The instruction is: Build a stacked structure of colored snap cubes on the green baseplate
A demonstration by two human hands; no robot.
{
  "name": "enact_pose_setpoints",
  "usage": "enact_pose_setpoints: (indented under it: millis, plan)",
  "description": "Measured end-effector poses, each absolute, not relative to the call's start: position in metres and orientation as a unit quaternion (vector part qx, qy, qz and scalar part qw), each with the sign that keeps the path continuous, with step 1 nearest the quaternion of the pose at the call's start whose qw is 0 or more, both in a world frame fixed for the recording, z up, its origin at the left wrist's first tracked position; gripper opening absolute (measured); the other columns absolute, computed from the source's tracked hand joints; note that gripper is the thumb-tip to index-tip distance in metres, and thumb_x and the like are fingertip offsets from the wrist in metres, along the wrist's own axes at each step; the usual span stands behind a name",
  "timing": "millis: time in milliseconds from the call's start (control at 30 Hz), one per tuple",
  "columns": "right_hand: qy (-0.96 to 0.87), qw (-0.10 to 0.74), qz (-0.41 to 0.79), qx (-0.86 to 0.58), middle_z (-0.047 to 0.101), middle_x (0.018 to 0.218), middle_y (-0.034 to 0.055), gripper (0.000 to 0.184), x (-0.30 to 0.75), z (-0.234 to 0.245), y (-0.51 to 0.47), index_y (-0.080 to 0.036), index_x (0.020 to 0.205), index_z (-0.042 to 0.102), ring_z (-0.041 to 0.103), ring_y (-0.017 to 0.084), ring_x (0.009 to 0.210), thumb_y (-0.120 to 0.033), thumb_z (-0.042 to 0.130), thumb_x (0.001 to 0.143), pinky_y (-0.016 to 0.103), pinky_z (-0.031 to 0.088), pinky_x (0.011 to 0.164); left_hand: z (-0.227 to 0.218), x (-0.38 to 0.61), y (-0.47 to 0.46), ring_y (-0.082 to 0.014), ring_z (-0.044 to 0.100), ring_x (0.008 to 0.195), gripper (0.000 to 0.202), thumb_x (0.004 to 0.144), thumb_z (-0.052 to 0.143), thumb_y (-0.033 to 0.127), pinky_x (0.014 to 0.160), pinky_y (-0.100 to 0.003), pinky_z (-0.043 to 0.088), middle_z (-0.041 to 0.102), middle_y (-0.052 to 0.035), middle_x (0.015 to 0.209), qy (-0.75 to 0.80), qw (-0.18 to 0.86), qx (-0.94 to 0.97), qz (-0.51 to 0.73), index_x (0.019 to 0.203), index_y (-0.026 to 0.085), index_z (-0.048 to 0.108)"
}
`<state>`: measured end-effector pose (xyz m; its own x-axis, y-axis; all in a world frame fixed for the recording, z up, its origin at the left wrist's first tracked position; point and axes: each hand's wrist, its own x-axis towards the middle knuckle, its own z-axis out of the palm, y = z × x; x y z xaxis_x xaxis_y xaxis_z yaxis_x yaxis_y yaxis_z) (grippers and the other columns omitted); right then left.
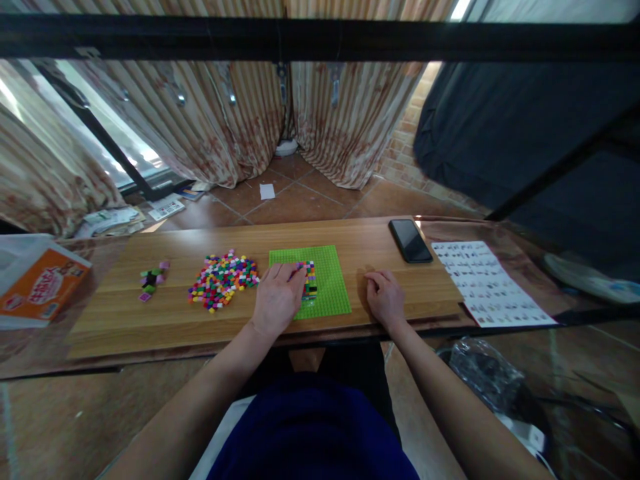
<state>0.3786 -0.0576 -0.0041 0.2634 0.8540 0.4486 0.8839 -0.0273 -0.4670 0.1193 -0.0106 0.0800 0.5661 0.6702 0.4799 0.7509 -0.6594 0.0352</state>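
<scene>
A green studded baseplate [333,287] lies on the wooden board in front of me. Small coloured building bricks [312,275] are set on it in a compact patch. My left hand [279,293] covers the plate's left part, its fingers bent down together at the patch; whatever is between the fingertips is hidden. Just left of that hand spreads a heap of loose multicoloured bricks [220,280]. My right hand [386,297] rests on the board to the right of the plate, apart from it, with its fingers curled in and nothing visible in them.
A black phone [411,241] lies at the back right, beside a printed sheet [493,283]. Several pink, green and black bricks [151,280] form a small group at the left. An orange and white box [43,283] stands at the far left. A dark metal bar [320,40] crosses above.
</scene>
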Motion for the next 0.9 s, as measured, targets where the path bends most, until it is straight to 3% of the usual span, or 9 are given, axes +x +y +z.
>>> enact_pose_setpoints:
  millis: [133, 667, 900]
  plan:
    - [-0.609, 0.34, -0.027, -0.716, 0.065, 0.09, 0.0085, 0.024, 0.3783, -0.0034, -0.0581, -0.017, 0.089, 0.07, 0.058, 0.021, 0.085, -0.019, 0.046, 0.087, 0.031, 0.046, 0.077, 0.0769, 0.1173, -0.0162, -0.0228, 0.053, 0.085, 0.029, 0.095, 0.045, 0.023, 0.076, -0.036, 0.044, 0.065, -0.0092, 0.094, -0.409, 0.103, -0.879, -0.223, 0.115, 0.017, 0.065]
    - [-0.615, 0.32, -0.033, -0.72, 0.065, 0.091, 0.0087, 0.025, 0.3772, -0.0042, -0.0583, -0.017, 0.092, 0.07, 0.058, 0.021, 0.087, -0.019, 0.045, 0.088, 0.031, 0.045, 0.078, 0.0788, 0.1199, -0.0126, -0.0265, 0.056, 0.096, 0.033, 0.092, 0.044, 0.015, 0.084, -0.041, 0.045, 0.065, -0.0113, 0.103, -0.381, 0.107, -0.905, -0.156, 0.121, 0.011, 0.06]
    - [-0.614, 0.309, -0.029, -0.726, 0.065, 0.093, 0.009, 0.027, 0.3777, -0.0072, -0.0578, -0.017, 0.094, 0.07, 0.058, 0.021, 0.086, -0.019, 0.044, 0.088, 0.031, 0.045, 0.076, 0.0744, 0.1203, -0.0131, -0.0261, 0.056, 0.103, 0.036, 0.093, 0.042, 0.013, 0.084, -0.038, 0.05, 0.064, -0.0127, 0.11, -0.397, 0.082, -0.902, -0.15, 0.126, 0.009, 0.056]
